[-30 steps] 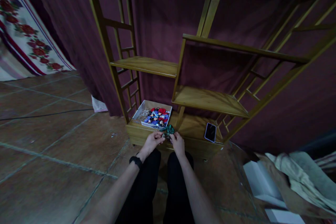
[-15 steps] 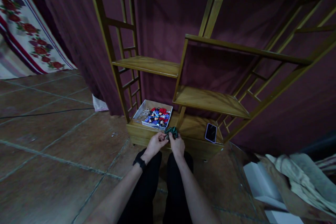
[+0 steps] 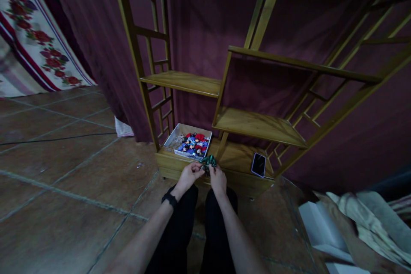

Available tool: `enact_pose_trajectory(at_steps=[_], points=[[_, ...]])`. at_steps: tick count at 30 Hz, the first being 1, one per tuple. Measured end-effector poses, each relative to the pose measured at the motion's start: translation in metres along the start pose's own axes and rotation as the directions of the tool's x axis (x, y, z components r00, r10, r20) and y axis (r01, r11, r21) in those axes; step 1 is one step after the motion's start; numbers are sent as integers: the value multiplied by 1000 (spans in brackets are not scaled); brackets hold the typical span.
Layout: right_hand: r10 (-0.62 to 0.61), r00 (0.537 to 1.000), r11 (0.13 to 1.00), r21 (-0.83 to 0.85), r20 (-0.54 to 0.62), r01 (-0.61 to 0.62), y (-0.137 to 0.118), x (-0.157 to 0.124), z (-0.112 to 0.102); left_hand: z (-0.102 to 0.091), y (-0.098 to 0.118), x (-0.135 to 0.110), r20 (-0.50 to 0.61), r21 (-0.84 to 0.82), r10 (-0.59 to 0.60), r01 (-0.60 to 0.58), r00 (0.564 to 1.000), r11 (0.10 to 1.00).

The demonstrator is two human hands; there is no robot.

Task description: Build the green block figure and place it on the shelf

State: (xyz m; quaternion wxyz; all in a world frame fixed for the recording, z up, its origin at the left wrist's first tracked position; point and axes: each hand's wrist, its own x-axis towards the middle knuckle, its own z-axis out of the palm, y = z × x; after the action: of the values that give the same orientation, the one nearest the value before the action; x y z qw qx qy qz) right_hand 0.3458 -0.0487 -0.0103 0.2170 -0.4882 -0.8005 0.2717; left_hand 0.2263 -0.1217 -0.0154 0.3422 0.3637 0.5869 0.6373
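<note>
Between my hands is a small shiny dark-green bundle (image 3: 209, 160) with metallic bits below it; its exact kind is too small to make out. My left hand (image 3: 192, 174) pinches at its lower left, thumb and fingers closed on the metallic part. On the right side, my right hand (image 3: 217, 177) has its fingers closed on the same bundle. Just beyond them, a shallow white box (image 3: 178, 151) holds several small red, blue and black figures (image 3: 194, 143) and some clear or silvery pieces at its left end.
The box rests on the bottom board of a wooden shelf unit (image 3: 180, 81). A phone (image 3: 258, 165) lies on that board to the right. White boxes (image 3: 323, 227) and cloth (image 3: 362, 218) are on the floor at right. A dark cable (image 3: 64, 138) crosses the tiles at left.
The green bundle has shifted slightly in my fingers, and more of the metallic part shows between my hands. My view has moved a little; the box and phone stay put.
</note>
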Motion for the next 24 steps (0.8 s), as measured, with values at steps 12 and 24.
enact_pose_trajectory(at_steps=[12,24], points=[[-64,996,993,92,-62,69,6,1,6,-4,0,-1,24,-23,-8,8,1000,1000],[-138,987,961,231,-77,152,8,3,7,-4,4,-1,-28,-75,-32,30,999,997]])
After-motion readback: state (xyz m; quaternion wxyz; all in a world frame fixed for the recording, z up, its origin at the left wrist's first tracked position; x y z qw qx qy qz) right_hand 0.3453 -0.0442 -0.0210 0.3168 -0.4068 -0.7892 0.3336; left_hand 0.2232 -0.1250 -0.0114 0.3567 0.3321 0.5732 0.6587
